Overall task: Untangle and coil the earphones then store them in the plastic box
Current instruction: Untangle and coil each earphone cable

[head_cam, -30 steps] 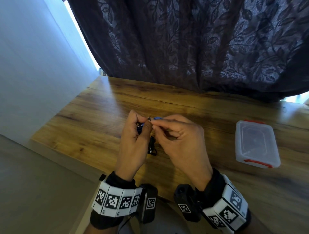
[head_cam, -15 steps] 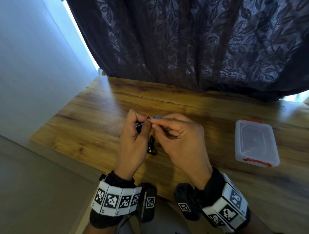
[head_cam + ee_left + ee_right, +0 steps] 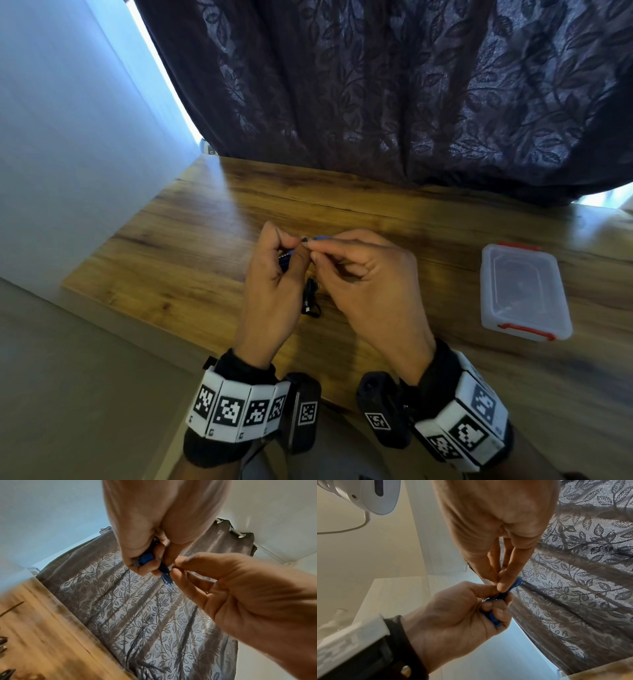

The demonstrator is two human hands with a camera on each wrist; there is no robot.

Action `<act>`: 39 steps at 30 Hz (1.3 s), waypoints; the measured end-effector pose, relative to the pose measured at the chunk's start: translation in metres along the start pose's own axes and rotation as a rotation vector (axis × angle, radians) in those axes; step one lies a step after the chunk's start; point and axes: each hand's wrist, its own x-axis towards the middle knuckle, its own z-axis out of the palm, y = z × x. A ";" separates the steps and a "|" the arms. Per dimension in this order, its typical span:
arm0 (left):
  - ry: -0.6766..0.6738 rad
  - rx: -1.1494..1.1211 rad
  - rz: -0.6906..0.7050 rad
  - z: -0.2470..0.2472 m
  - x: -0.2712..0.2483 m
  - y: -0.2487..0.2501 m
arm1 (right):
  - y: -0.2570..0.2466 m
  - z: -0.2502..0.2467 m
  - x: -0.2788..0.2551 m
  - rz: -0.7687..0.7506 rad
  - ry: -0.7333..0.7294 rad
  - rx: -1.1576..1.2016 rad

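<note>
Blue earphones [image 3: 286,261] are bunched into a small coil held above the wooden table. My left hand [image 3: 274,274] grips the coil [image 3: 145,559] with curled fingers. My right hand [image 3: 359,274] pinches the blue cable [image 3: 516,583] between thumb and fingertips right beside the left hand's fingers. A dark part of the earphones [image 3: 311,299] hangs down between the two hands, near the table. The clear plastic box [image 3: 524,291] with red latches sits shut on the table to the right, apart from both hands.
The wooden table [image 3: 171,267] ends at a white wall on the left and at a dark leaf-patterned curtain [image 3: 376,85] behind. Its near edge runs just under my wrists.
Both hands stay together on the earphones with only slight finger shifts. The view has barely moved.
</note>
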 end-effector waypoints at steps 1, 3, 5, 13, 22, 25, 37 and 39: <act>0.000 -0.001 -0.002 0.000 0.000 0.000 | 0.000 0.000 0.000 -0.002 0.001 0.002; 0.003 -0.006 -0.008 -0.001 0.000 0.000 | -0.001 0.001 -0.001 -0.002 0.000 0.008; 0.003 -0.011 -0.012 -0.001 0.000 0.000 | -0.002 0.000 -0.001 0.005 -0.001 0.013; 0.008 -0.006 -0.008 0.000 0.001 0.002 | -0.003 -0.001 -0.001 -0.009 0.004 0.005; -0.036 0.070 0.071 0.001 -0.001 0.005 | -0.006 -0.003 0.003 0.023 0.011 -0.035; -0.047 0.133 0.110 0.000 0.000 0.004 | -0.012 -0.007 0.007 0.122 -0.008 -0.011; -0.050 0.317 0.109 0.002 -0.003 0.000 | -0.008 -0.008 0.010 0.021 -0.108 -0.108; -0.060 0.294 0.087 0.003 -0.003 -0.002 | -0.005 -0.006 0.006 -0.012 -0.094 -0.105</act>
